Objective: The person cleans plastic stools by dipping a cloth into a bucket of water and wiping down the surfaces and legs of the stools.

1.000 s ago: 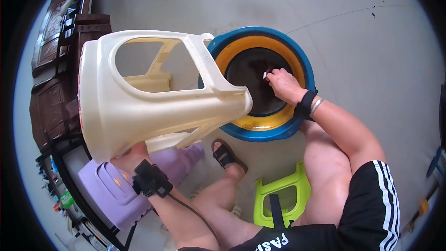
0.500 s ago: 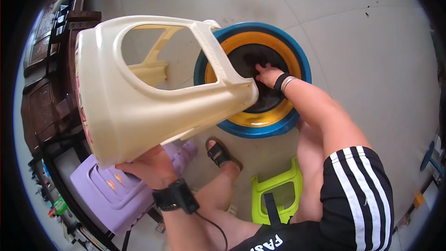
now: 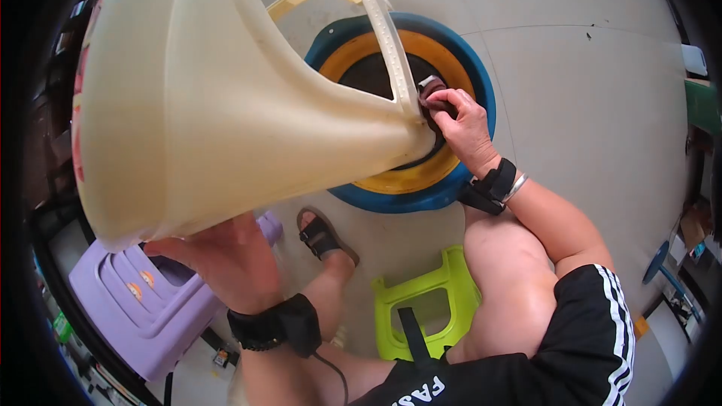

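With the fingers (image 3: 453, 95) of the right hand (image 3: 466, 131), pinches a dark cloth (image 3: 433, 90), no longer dipping down inside the blue basin (image 3: 487, 90) but raised beside a leg of the cream stool (image 3: 173, 105). Holds that stool tilted sideways, partly over the basin, on the left hand (image 3: 237, 267); cannot tell how closed, with most fingers hidden. Farther out, has a purple stool (image 3: 128, 316) and a green stool (image 3: 387, 323) near.

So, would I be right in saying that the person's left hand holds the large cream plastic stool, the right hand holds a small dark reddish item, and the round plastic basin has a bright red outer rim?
Not quite: the head view shows that the round plastic basin has a blue outer rim. The left hand does hold the large cream plastic stool, and the right hand a small dark reddish item.
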